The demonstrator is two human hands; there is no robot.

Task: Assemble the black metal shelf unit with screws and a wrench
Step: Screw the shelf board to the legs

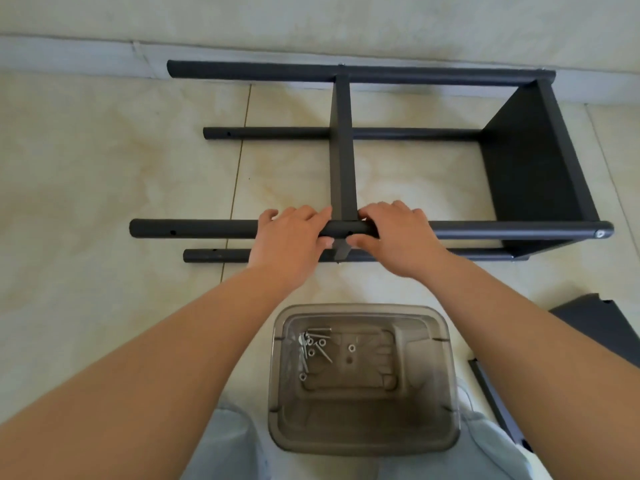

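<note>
The black metal shelf unit (363, 161) lies on its side on the tiled floor (104, 168), partly built: four round poles join an end shelf panel (530, 161), well right of the fingers, and a middle shelf panel (343, 147) whose near edge sits between the two hands. The left hand (291, 237) and the right hand (394, 237) each curl round the near upper pole (485, 230), just beside that joint, probably lining up its hole. The pole ends well left of the fingers show empty holes, so a third shelf seems left to fit. Below the wrists stands a clear plastic tub (446, 375) holding loose screws and washers (311, 348). Spare black panels (581, 317) lie below the right forearm. No wrench shows.
</note>
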